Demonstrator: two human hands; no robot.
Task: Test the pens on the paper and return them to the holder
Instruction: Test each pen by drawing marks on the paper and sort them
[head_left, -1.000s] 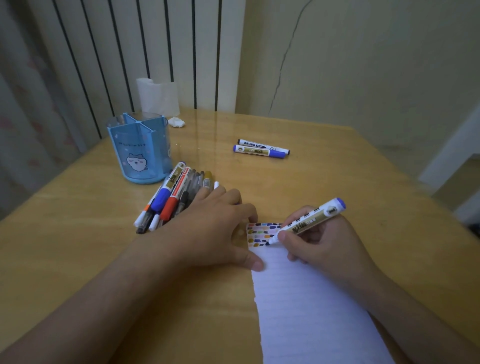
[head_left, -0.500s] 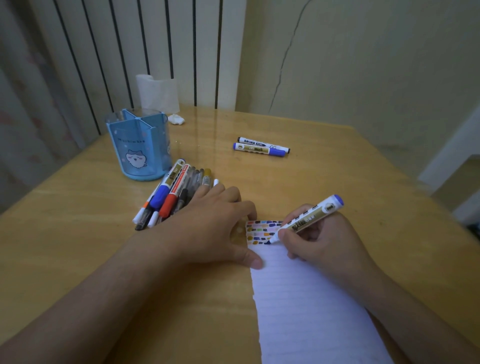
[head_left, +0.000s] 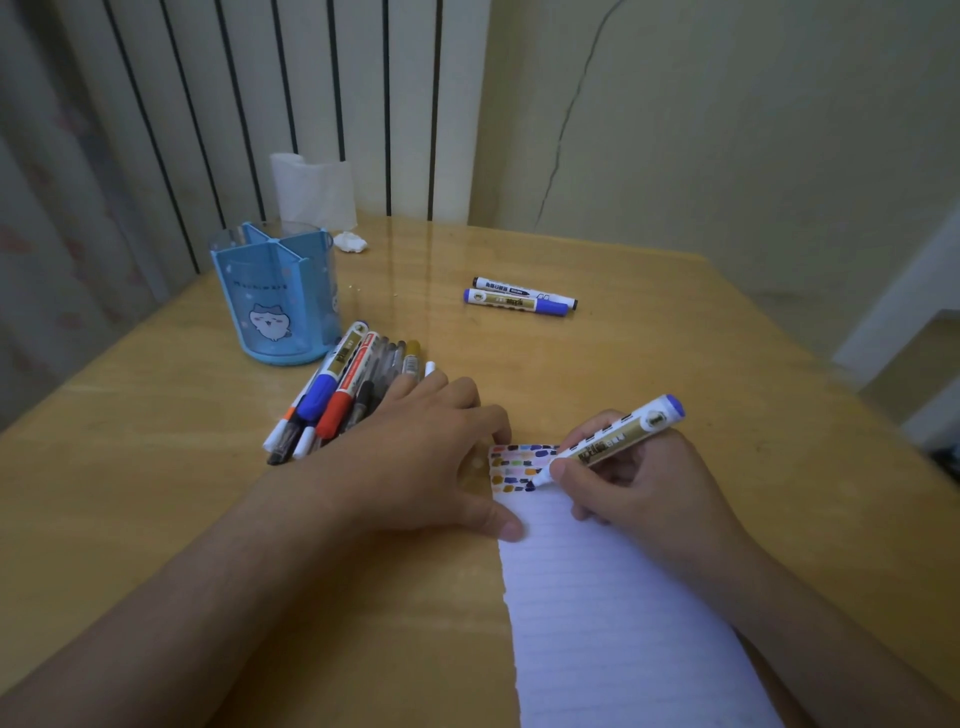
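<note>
Head view: right hand (head_left: 639, 483) pinches the blue marker (head_left: 613, 441) — press softly, draw a short dab, while the flat left hand (head_left: 415, 467) holds the lined paper (head_left: 613, 623) down.

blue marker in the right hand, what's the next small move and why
Probably a short stroke to leave a blue swatch. The right hand grips the blue marker with its tip at the swatch rows on the paper, which the left hand presses flat. The holder comes afterwards.
</note>
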